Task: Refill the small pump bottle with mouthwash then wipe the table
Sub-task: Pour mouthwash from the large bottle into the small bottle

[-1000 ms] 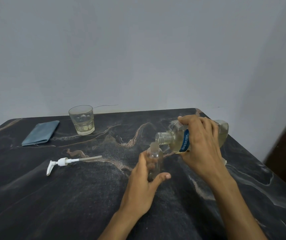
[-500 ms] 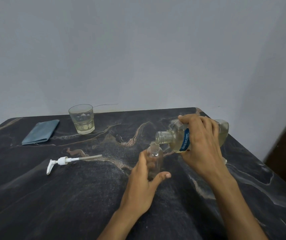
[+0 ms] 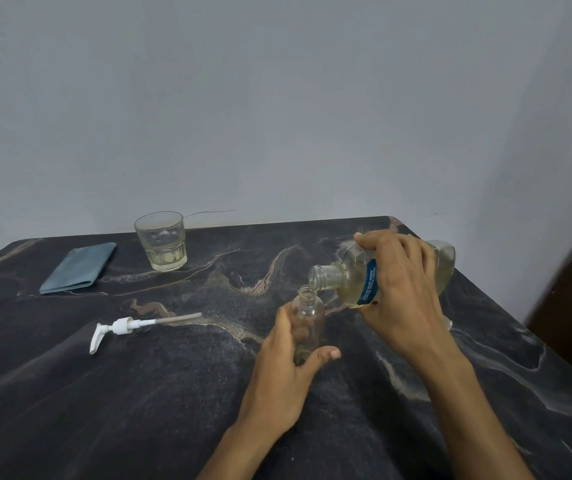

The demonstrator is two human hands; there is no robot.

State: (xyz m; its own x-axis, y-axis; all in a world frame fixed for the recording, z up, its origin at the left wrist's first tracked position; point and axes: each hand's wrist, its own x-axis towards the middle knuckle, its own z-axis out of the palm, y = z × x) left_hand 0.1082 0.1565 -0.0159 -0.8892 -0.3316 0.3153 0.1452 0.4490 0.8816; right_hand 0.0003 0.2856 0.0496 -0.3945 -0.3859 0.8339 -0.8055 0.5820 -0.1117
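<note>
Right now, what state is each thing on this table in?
Small pump bottle: upright, uncapped, a little liquid at the bottom, in the left hand grip.
Mouthwash bottle: uncapped, tipped on its side, mouth over the small bottle's neck, gripped by the right hand.
Pump head: unscrewed, lying on the table.
Glass: upright, pale liquid at the bottom.
Blue cloth: folded, lying flat.

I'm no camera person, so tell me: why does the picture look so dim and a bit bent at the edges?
Head view: dim, soft light, no hard shadows or glare; the dark marble table shows only a faint sheen. The wide lens bows the table's far edge. The small bottle and mouthwash bottle, held in the left hand and right hand, look slightly soft; the label's print is unreadable.
</note>
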